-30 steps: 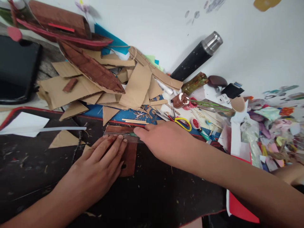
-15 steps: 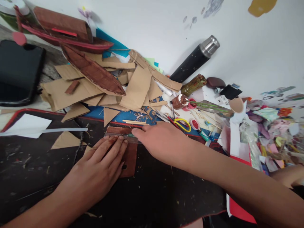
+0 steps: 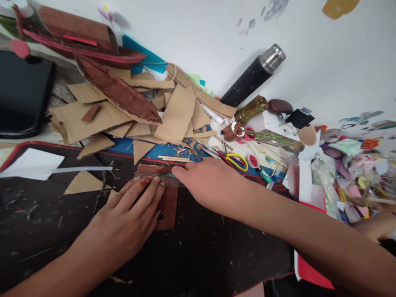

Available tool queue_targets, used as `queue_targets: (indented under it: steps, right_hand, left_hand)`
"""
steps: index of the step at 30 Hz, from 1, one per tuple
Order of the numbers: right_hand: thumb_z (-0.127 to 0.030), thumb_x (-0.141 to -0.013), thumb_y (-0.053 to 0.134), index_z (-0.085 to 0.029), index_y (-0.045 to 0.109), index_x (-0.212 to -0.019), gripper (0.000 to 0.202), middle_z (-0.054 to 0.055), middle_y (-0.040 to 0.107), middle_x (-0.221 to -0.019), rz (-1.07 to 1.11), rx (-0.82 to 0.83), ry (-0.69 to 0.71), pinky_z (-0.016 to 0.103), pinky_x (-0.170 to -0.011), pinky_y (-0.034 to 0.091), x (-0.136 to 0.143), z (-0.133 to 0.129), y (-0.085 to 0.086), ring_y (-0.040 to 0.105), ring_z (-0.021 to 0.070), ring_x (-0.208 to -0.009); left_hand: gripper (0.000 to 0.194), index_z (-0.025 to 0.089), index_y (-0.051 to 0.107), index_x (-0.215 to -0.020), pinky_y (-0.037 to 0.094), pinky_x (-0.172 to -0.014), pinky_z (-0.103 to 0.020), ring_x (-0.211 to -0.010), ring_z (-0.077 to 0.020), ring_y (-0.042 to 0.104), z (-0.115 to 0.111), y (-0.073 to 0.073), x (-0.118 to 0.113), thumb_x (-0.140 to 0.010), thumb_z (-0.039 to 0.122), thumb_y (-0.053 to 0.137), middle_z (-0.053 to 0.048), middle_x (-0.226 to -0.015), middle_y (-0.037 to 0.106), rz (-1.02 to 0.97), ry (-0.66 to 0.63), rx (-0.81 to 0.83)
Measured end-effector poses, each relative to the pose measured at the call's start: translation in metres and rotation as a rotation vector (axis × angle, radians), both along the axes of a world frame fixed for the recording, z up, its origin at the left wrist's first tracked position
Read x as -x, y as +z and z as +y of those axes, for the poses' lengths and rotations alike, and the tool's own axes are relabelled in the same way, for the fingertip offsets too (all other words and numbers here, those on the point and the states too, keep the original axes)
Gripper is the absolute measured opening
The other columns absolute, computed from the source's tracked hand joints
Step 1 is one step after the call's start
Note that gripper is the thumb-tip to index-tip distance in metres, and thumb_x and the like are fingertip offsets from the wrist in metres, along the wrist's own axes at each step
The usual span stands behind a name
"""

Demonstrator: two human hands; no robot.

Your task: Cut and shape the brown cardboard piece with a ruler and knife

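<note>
A reddish-brown flat piece [image 3: 168,206] with a small dark hole lies on the dark table mat. Across its upper part rests a clear ruler-like strip [image 3: 171,180]. My left hand [image 3: 133,210] lies flat over both, its fingertips pressing on the strip. At the strip's right end is my right hand [image 3: 210,183], its thumb pointing left over the strip. The other fingers are curled under and hidden, so what they hold cannot be made out.
Cardboard scraps [image 3: 176,113] and a brown boat hull [image 3: 119,90] lie behind my hands. Yellow-handled scissors [image 3: 237,162] and a black thermos [image 3: 247,80] are to the right. A translucent stick [image 3: 83,169] lies at left; a phone [image 3: 23,95] is farther back.
The whole view has shifted slightly, with things appearing a little farther left. Both hands keep nearly the same place on the brown piece and the strip.
</note>
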State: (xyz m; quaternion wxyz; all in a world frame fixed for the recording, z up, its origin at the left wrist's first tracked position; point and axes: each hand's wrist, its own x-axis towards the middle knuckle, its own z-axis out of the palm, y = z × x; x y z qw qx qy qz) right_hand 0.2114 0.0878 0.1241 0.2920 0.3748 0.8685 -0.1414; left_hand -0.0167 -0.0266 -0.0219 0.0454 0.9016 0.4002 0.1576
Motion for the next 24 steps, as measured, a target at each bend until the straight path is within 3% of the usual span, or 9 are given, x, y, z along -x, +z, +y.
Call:
queue_targets:
  steps: [8, 16, 20, 24]
  right_hand:
    - [-0.004, -0.114, 0.055, -0.009, 0.08, -0.13, 0.03, 0.02, 0.088, -0.113, 0.047, -0.017, 0.077, 0.036, -0.08, 0.059, 0.018, 0.002, 0.008, 0.086, 0.0281, -0.101]
    - [-0.013, -0.115, 0.059, -0.019, 0.075, -0.138, 0.029, 0.014, 0.088, -0.121, 0.048, -0.02, -0.035, 0.036, -0.078, 0.056, -0.003, 0.0, -0.003, 0.085, 0.028, -0.1]
    - [-0.011, -0.115, 0.057, -0.018, 0.074, -0.142, 0.033, 0.013, 0.088, -0.12, 0.076, -0.052, -0.045, 0.037, -0.078, 0.054, -0.005, -0.002, 0.004, 0.084, 0.0278, -0.099]
    - [-0.012, -0.116, 0.055, -0.018, 0.075, -0.142, 0.033, 0.013, 0.088, -0.116, 0.058, -0.076, -0.047, 0.036, -0.077, 0.053, -0.005, -0.001, 0.01, 0.084, 0.0273, -0.097]
  left_hand:
    - [0.056, 0.013, 0.07, -0.163, 0.051, -0.133, -0.061, -0.16, -0.0416, 0.062, 0.001, 0.002, -0.002, -0.114, 0.031, 0.05, -0.02, -0.166, 0.073, -0.055, 0.018, -0.008]
    - [0.054, 0.012, 0.072, -0.16, 0.053, -0.127, -0.057, -0.153, -0.0395, 0.066, 0.004, 0.004, -0.004, -0.114, 0.027, 0.049, -0.02, -0.159, 0.078, -0.05, 0.042, -0.066]
    - [0.053, 0.01, 0.074, -0.156, 0.052, -0.126, -0.054, -0.15, -0.0377, 0.068, 0.007, 0.005, -0.003, -0.116, 0.025, 0.043, -0.018, -0.155, 0.08, 0.012, 0.014, -0.132]
    - [0.053, 0.008, 0.075, -0.155, 0.05, -0.128, -0.054, -0.15, -0.0374, 0.069, 0.007, 0.007, -0.004, -0.118, 0.029, 0.044, -0.019, -0.154, 0.081, 0.0, 0.043, -0.094]
